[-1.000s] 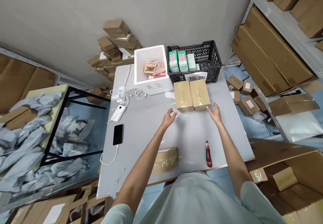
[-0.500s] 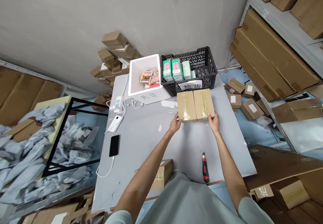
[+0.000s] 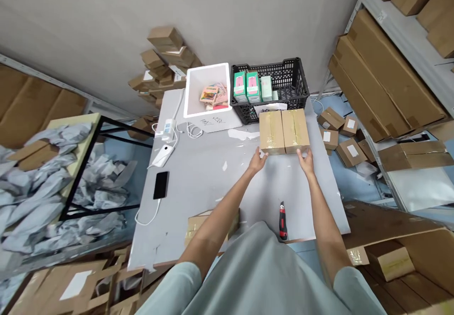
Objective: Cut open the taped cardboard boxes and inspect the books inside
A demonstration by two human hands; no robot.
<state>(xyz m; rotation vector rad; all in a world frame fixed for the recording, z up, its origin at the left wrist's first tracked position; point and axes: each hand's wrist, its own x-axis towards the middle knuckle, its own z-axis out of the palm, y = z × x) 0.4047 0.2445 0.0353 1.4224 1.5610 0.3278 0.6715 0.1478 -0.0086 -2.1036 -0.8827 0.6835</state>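
Note:
Two taped cardboard boxes, a left box (image 3: 271,129) and a right box (image 3: 295,128), lie side by side against the front of a black plastic crate (image 3: 303,85). My left hand (image 3: 257,161) is at their front left corner, thumb and fingers apart. At the front right corner is my right hand (image 3: 306,161), its thumb by the front face and its fingers spread past the side. Neither hand is wrapped round a box; exact fingertip contact is hard to see. Nearer my body lies a red and black utility knife (image 3: 283,223).
Green and pink cartons (image 3: 253,88) stand in the crate, beside a white foam box (image 3: 207,70). A charging phone (image 3: 161,185) and a white power strip (image 3: 169,128) lie left on the grey table (image 3: 198,178). Another taped box (image 3: 198,220) is under my left forearm.
The two boxes have slid away from me and slightly right, closer to the crate. Both hands followed and now overlap the boxes less. The camera view has shifted a little.

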